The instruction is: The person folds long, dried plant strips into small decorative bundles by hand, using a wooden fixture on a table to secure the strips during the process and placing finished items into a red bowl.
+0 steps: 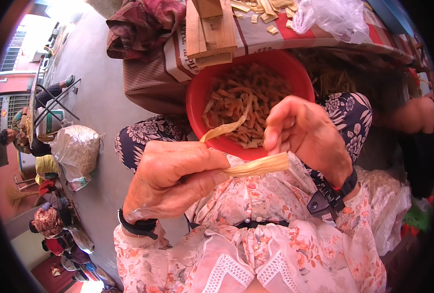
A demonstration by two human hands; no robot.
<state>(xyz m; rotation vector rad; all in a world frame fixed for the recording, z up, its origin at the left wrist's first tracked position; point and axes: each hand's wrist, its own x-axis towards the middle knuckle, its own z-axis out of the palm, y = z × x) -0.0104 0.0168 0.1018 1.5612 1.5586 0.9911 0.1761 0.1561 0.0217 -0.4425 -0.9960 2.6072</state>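
Note:
My left hand (170, 178) pinches one end of a pale yellow dried strip (258, 166), which sticks out to the right. My right hand (307, 134) is curled at the strip's other end and holds a thinner curled strip (227, 128) that trails left over the bowl. Just behind both hands, a round red bowl (197, 100) rests on my lap, filled with several short tan pieces. I wear a floral top and dark wristbands.
Stacked wooden blocks (209, 31) lie on a cloth-covered table (285, 39) with loose tan pieces and a clear plastic bag (331, 17). A bulging sack (78, 149) stands on the grey floor at left. Other people sit at the far left.

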